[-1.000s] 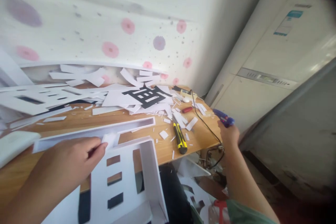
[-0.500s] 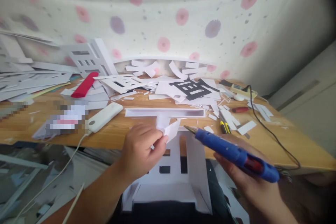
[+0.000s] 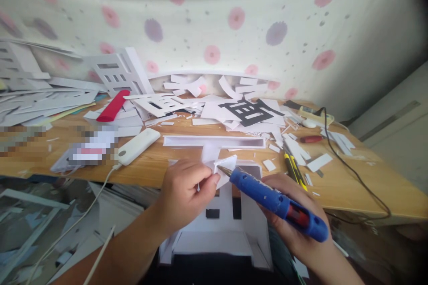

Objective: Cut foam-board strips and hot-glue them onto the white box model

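My left hand (image 3: 187, 196) is closed, pinching a small white foam-board strip (image 3: 225, 164) above a large white cut-out letter shape (image 3: 220, 213) that rests against the table edge and my lap. My right hand (image 3: 294, 222) grips a blue glue gun (image 3: 277, 205). Its metal nozzle points left and touches the strip just right of my left fingers. A black cord (image 3: 351, 169) runs from the gun's side across the table's right part.
The wooden table (image 3: 334, 187) carries a white power bank (image 3: 135, 151), a red roll (image 3: 113, 106), a yellow-black utility knife (image 3: 294, 167), a black cut-out character (image 3: 250, 112), and heaps of white board scraps (image 3: 187, 93). A floral wall stands behind.
The view swung left from the table's right end. My right hand brought the glue gun in from the right until its tip met the strip that my left hand lifted.
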The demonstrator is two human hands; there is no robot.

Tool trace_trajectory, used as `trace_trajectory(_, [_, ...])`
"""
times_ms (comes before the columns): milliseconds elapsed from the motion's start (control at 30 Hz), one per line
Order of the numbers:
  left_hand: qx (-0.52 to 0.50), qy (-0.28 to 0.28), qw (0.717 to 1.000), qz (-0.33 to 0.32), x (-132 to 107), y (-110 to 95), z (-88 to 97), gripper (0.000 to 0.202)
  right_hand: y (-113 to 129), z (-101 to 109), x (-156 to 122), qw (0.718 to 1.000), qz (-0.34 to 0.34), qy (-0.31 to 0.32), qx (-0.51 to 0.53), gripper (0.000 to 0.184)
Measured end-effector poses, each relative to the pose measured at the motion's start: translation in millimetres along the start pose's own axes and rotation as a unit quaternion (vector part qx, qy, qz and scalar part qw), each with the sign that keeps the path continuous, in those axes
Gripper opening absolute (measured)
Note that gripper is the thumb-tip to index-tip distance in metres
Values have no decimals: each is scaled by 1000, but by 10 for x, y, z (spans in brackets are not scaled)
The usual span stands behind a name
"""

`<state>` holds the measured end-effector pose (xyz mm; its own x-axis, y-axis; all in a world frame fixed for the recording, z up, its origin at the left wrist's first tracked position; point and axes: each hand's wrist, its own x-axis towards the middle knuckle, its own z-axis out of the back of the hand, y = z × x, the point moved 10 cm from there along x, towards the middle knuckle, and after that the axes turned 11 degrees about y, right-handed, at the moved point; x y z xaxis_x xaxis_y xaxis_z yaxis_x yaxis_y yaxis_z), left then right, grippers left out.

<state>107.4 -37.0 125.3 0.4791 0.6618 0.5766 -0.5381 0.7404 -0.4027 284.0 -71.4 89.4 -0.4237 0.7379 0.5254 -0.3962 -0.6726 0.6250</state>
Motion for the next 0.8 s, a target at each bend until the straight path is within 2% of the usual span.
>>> trace_trajectory(233, [5, 2, 1000, -2, 10, -24, 16, 31, -18, -6, 9, 1000, -12, 8, 2, 20])
trace_trajectory(467, [5, 5, 1000, -5, 2, -51, 58, 32, -125, 20, -65, 999, -35, -15, 2, 19])
trace_trajectory(800, [-3, 11, 1000, 9, -16, -41, 107, 33, -111, 110, -83, 998, -43, -42, -36, 12])
